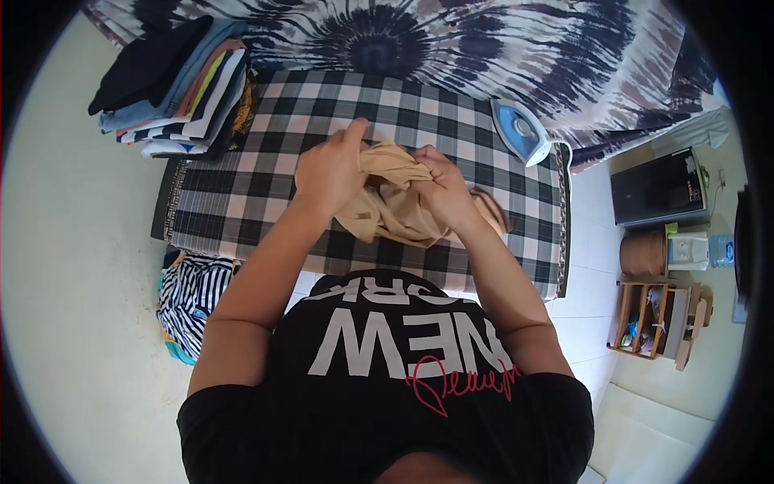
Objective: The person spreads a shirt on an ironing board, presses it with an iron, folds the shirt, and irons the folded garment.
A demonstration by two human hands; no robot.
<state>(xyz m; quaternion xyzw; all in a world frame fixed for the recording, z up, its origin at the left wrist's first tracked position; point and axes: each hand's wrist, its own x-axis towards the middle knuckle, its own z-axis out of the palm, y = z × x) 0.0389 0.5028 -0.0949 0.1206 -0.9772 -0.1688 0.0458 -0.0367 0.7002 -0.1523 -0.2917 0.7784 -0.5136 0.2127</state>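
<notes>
A crumpled beige garment (391,211) lies bunched on a black-and-white checked cloth (274,105). Its exact kind cannot be made out. At the garment's upper left edge, my left hand (332,168) is closed on the fabric, with one finger sticking up. My right hand (442,184) grips the upper right edge between thumb and fingers. Between the two hands the fabric forms a loose, open loop. Part of the garment shows to the right, beyond my right wrist.
A blue-and-white iron (520,131) rests at the cloth's far right corner. Folded clothes (173,85) are stacked at the far left. More clothes (196,302) lie lower on the left. A tie-dye fabric (484,40) hangs behind. A wooden shelf (653,319) stands right.
</notes>
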